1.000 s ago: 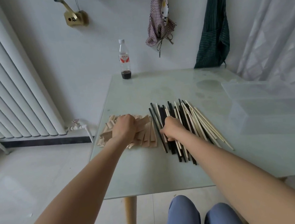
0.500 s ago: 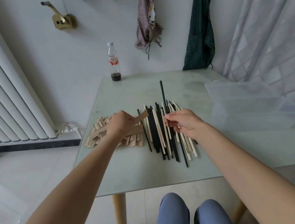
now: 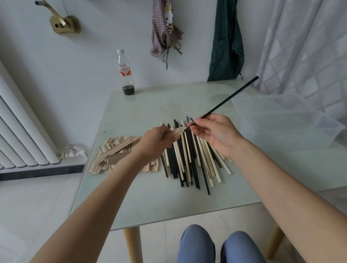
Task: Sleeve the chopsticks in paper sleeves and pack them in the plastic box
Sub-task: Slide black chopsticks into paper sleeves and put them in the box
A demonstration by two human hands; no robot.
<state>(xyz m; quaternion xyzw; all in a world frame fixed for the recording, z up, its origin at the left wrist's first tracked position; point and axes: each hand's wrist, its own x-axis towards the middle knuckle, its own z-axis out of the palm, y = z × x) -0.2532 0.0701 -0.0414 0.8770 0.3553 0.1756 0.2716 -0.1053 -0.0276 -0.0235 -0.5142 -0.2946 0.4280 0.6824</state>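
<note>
- My right hand [image 3: 217, 137] pinches one black chopstick [image 3: 226, 102] by its near end, tip aimed at the mouth of the paper sleeve [image 3: 178, 131] that my left hand [image 3: 159, 143] grips above the table [image 3: 138, 117].
- I judge this an early step: nothing looks sleeved, and the clear plastic box [image 3: 283, 126] on the right seems empty.
- Loose chopsticks [image 3: 192, 161], black and pale, number roughly two dozen; the sleeve pile [image 3: 115, 153] is too jumbled to count.
</note>
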